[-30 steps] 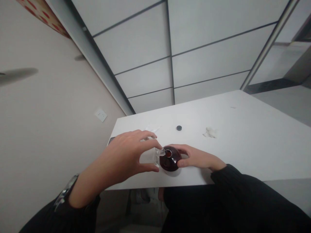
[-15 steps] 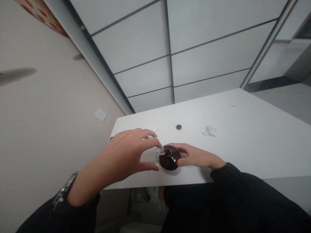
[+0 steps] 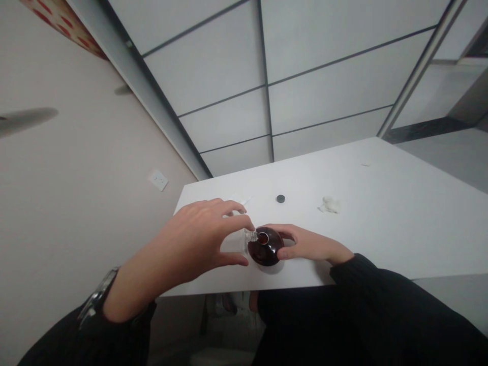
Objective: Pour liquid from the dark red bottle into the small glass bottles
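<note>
Hands grip bottles; white table; pale panels beyond.

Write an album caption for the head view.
Left hand holds a clear bottle, its neck at the opening of a dark bottle the right hand grips.

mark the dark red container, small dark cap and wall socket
dark red container (image 3: 266,254): head view, on its rounded body
small dark cap (image 3: 280,199): head view, on its top
wall socket (image 3: 158,180): head view, on its faceplate
</note>
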The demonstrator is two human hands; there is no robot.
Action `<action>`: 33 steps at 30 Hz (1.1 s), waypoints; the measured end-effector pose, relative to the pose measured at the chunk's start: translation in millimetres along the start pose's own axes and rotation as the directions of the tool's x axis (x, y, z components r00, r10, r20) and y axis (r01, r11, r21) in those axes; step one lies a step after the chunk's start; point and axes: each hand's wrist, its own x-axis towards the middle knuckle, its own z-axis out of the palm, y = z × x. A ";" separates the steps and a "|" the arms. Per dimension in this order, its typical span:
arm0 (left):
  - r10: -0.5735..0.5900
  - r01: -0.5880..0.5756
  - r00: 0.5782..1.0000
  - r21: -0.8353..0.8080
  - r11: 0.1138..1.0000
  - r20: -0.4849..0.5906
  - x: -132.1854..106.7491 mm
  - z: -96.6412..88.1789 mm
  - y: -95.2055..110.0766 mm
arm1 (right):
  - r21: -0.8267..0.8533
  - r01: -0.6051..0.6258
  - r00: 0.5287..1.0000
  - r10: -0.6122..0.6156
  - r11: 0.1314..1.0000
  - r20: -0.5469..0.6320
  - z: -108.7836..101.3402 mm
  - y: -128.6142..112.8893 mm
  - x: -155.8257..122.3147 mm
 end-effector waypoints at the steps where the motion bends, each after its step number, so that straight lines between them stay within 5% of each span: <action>1: 0.005 -0.005 1.000 0.002 1.000 -0.003 0.0 -0.5 -0.2 | 0.001 0.003 1.000 -0.003 1.000 0.000 0.1 0.4 0.1; 33: 0.022 -0.026 0.995 0.047 0.999 0.101 9.8 -11.5 6.4 | -0.007 0.006 1.000 -0.006 1.000 -0.008 -0.1 0.1 -0.4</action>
